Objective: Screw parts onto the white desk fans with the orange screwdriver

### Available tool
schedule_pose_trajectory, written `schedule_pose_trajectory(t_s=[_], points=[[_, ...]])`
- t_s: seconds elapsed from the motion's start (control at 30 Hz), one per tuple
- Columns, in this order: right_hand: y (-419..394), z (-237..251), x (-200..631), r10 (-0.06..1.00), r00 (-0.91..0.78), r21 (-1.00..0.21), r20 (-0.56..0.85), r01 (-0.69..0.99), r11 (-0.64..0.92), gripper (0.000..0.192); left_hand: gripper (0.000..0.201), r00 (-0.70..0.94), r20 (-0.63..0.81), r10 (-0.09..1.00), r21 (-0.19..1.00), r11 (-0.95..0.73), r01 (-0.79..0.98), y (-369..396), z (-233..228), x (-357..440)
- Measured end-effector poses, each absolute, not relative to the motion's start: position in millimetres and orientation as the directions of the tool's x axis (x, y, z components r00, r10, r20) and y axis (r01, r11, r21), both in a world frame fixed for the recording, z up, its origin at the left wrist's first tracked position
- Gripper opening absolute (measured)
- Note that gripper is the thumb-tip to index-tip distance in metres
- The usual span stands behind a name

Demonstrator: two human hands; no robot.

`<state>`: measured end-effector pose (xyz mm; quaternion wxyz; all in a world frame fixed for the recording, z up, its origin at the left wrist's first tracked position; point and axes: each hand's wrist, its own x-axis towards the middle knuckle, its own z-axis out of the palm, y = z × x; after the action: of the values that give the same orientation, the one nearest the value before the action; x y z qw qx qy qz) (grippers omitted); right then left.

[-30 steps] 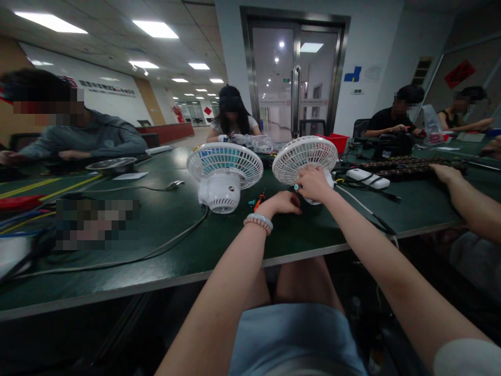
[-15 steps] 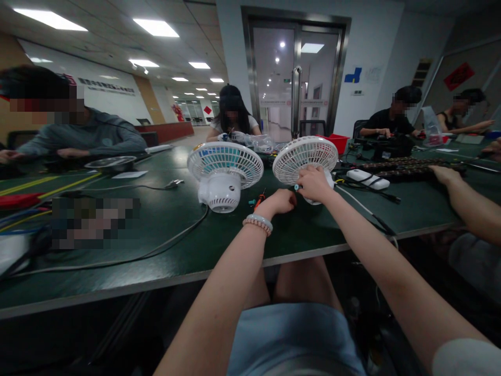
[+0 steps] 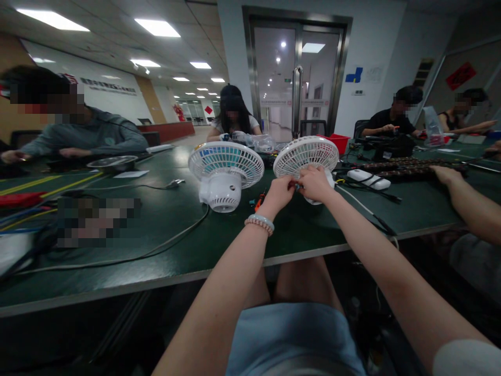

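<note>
Both arms are bare from the wrists up, no sleeves along the forearms. On the left wrist sits a pair of bead bracelets (image 3: 259,223), one pale and glassy, the other of small pinkish beads, stacked tight together. At the bottom right corner a scrap of white short sleeve (image 3: 467,357) caps the right upper arm, and down in the lap there's light blue fabric (image 3: 289,337), shorts or a skirt, with bare knees showing just above it.
</note>
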<state>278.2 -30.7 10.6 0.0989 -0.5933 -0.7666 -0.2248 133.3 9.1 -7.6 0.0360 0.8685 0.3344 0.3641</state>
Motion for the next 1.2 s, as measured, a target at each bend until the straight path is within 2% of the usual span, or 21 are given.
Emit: schedule_pose_trajectory(t_s=[0.47, 0.83, 1.2], points=[[-29.8, 9.1, 278.9, 0.853, -0.288, 0.239, 0.434, 0.950, 0.199, 0.027, 0.018, 0.495, 0.624, 0.604, 0.340, -0.781, 0.525, 7.3, -8.8, 132.3], [-31.0, 9.8, 277.3, 0.859, -0.273, 0.230, 0.433, 0.955, 0.188, 0.029, 0.018, 0.502, 0.645, 0.576, 0.294, -0.793, 0.533, 2.2, -6.7, 134.5], [-30.8, 9.7, 276.1, 0.859, -0.275, 0.235, 0.432, 0.954, 0.187, 0.028, 0.014, 0.498, 0.657, 0.567, 0.312, -0.805, 0.505, 5.7, -9.6, 132.7]])
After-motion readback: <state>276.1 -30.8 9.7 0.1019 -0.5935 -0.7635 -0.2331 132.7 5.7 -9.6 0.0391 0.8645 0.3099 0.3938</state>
